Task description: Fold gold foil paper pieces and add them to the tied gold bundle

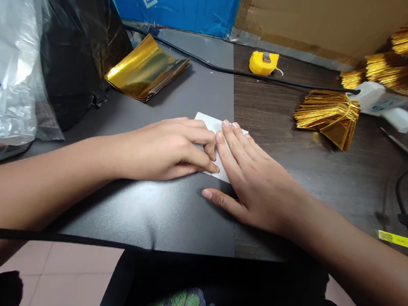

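A small white sheet of paper lies flat on the table, partly covered by both hands. My left hand rests on its left part with loosely bent fingers, the fingertips touching the paper. From the right, my right hand lies flat over the paper, fingers stretched out and the thumb apart on the tabletop. The fingertips of the two hands nearly meet near the middle of the sheet. A stack of gold foil sheets, curved upward at its edges, sits beyond my left hand.
A yellow tape measure stands at the back beside a black cable. Tied gold foil bundles and a white power strip lie on the right. Plastic bags fill the left; boxes line the back.
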Available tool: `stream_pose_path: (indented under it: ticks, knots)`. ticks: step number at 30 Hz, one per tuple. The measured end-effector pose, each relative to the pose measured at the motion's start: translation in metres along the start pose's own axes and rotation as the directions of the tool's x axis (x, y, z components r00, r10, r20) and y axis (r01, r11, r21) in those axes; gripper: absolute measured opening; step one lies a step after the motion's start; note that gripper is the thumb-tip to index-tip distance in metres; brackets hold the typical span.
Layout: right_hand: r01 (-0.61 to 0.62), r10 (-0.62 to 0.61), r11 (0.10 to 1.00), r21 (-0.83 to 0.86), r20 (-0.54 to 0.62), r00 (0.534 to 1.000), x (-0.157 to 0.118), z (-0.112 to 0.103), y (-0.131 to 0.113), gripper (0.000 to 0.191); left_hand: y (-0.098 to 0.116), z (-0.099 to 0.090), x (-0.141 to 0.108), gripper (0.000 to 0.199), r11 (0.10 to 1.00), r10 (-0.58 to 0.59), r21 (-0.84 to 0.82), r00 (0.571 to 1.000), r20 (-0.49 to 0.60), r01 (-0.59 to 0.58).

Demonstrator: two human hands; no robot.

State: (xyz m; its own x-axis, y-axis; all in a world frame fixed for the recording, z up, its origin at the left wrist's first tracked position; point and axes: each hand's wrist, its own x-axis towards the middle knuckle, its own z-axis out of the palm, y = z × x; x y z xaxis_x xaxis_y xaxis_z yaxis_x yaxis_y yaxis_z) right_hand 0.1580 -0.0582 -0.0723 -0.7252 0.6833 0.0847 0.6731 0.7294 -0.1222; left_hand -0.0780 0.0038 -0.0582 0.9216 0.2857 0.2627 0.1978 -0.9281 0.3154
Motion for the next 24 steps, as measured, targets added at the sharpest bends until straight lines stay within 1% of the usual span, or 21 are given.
stream_pose_path:
  ticks: [3, 12, 17, 21, 24]
  knots:
    - [0.007, -0.007, 1.000, 0.004, 0.002, 1.000, 0.000, 0.000, 0.002, 0.099, 0.000, 0.000, 0.000, 0.030, 1.000, 0.011, -0.008, 1.000, 0.006, -0.011]
    - [0.004, -0.004, 1.000, 0.015, 0.003, 1.000, 0.000, 0.000, 0.002, 0.100, 0.001, -0.002, 0.001, 0.029, 1.000, -0.005, -0.011, 1.000, 0.025, 0.006]
    - [-0.008, 0.007, 1.000, 0.021, 0.023, 1.000, 0.001, -0.001, 0.001, 0.100, 0.006, -0.004, 0.000, 0.035, 0.999, -0.041, 0.020, 0.996, 0.076, 0.039]
    - [-0.019, 0.019, 1.000, 0.019, 0.031, 0.999, 0.001, -0.002, 0.000, 0.100, 0.009, -0.007, 0.000, 0.030, 0.997, -0.031, 0.074, 0.994, 0.106, 0.023]
    - [-0.016, 0.016, 1.000, 0.019, 0.030, 0.999, 0.001, -0.002, 0.000, 0.100, 0.011, -0.010, 0.000, 0.029, 0.996, -0.027, 0.082, 0.992, 0.125, 0.017]
